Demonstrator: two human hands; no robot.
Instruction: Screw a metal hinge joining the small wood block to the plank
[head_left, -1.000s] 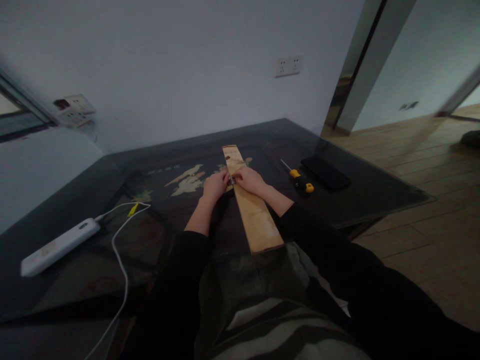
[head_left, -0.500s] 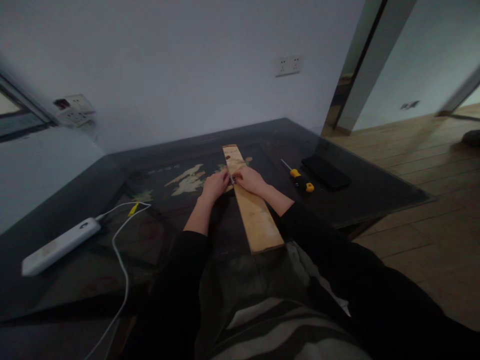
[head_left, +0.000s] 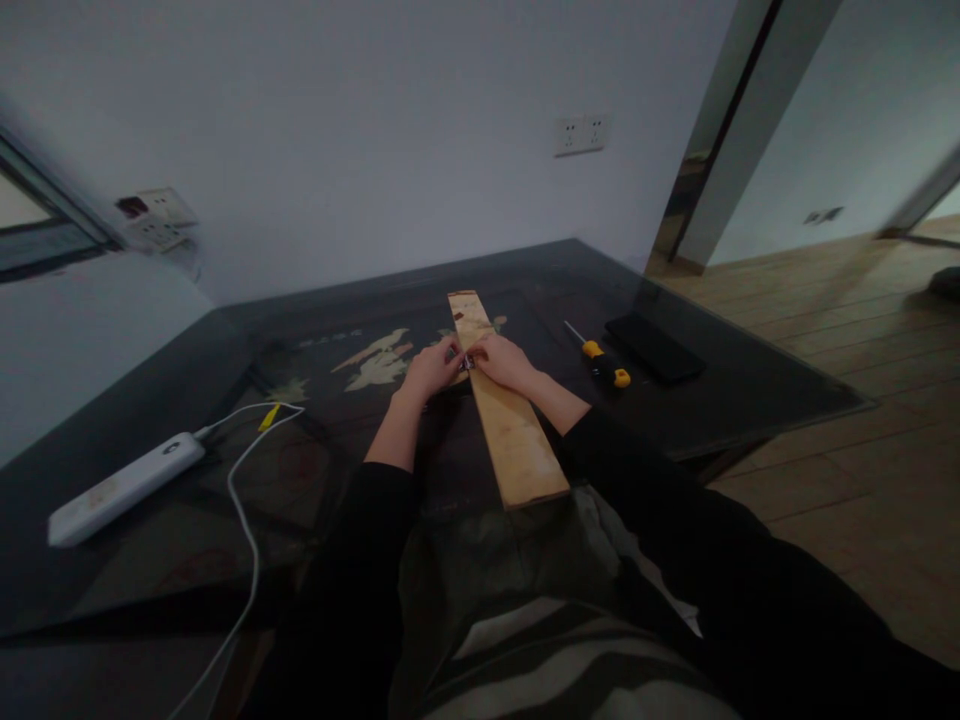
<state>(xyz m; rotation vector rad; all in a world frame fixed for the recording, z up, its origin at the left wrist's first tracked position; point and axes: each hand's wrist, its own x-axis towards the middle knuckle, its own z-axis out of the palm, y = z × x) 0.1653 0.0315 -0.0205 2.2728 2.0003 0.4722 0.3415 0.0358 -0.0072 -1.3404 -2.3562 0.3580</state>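
A long wooden board (head_left: 517,440) lies lengthwise in front of me, its near end at the table's front edge. On its left edge, about midway, is a small shiny metal fitting (head_left: 469,363), too small to tell its exact kind. From the left, my left hand (head_left: 433,368) pinches at this fitting with bent fingers. My right hand (head_left: 501,360) rests across the board, its fingertips closed on the fitting's other side. The fingers partly cover the metal piece.
A yellow and black screwdriver (head_left: 606,362) and a black flat case (head_left: 654,348) lie to the right on the dark table (head_left: 765,385). To the left is a white power strip (head_left: 127,488) with a white cable (head_left: 247,530) trailing off the front edge.
The fingers of my left hand have shifted slightly around the metal fitting. The whole view has moved a little; the board and right hand stay put.
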